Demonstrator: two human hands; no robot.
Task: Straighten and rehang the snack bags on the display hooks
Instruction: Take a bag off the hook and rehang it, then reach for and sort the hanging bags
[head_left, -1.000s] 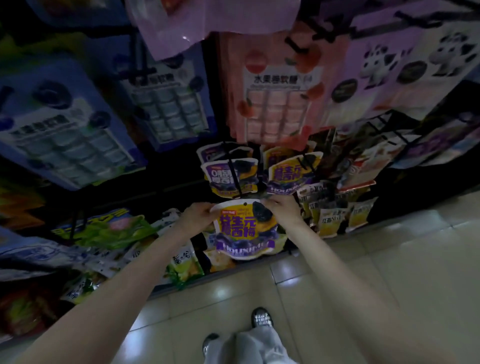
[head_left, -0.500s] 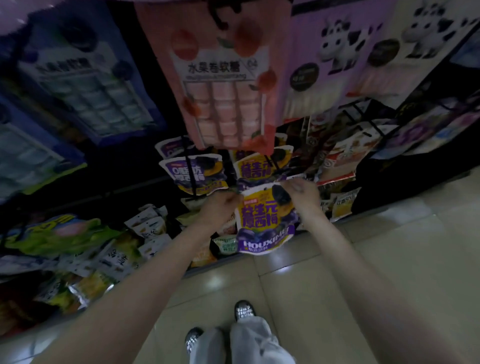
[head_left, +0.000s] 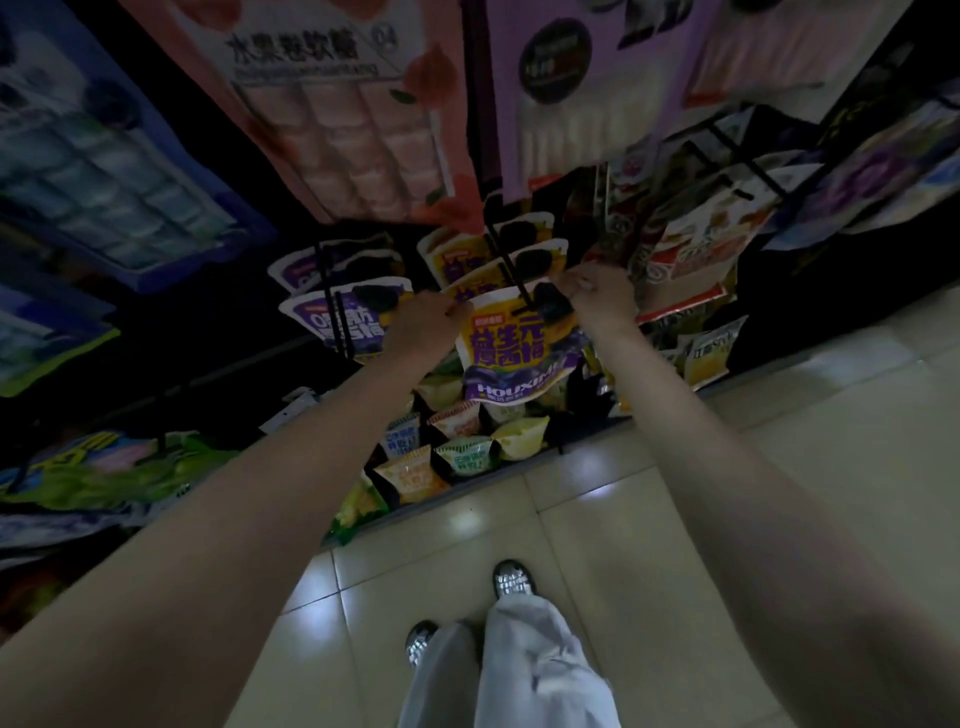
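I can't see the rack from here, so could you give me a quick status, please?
Left hand, right hand pinch prune bag top corners. Bag at hook tip. Nothing blocking.

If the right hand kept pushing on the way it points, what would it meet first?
Probably the matching bags already on the hook, right behind the bag the right hand holds; depth is unclear.

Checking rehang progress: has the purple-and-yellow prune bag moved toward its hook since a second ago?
Yes. The purple-and-yellow prune bag has gone up and right to the black hook, by the matching bags.
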